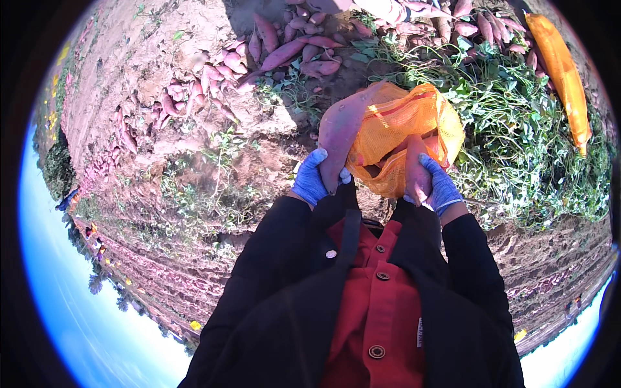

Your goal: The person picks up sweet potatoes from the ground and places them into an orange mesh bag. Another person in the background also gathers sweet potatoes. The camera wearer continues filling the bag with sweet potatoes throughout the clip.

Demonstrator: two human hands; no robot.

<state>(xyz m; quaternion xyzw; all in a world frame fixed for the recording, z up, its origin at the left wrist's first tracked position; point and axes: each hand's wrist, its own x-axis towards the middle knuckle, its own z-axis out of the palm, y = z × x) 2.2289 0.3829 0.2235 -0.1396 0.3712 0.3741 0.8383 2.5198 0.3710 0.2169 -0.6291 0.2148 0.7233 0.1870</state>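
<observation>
My left hand (311, 178), in a blue-and-white work glove, grips the lower end of a large sweet potato (342, 126). This sweet potato slants up along the left side of an orange mesh sack (376, 138). My right hand (440, 182), gloved alike, holds a smaller sweet potato (417, 167) upright at the sack's near right rim. The sack's mouth gapes towards me, and reddish sweet potatoes (433, 143) show inside it. Some of my fingers are hidden behind what they hold.
Loose sweet potatoes (279, 51) lie in a heap ahead and in a row (167, 104) to the left. Green vines (514, 126) cover the soil at right. A long orange mesh sack (560, 72) lies beyond them. Part of another person (383, 9) shows at the top edge.
</observation>
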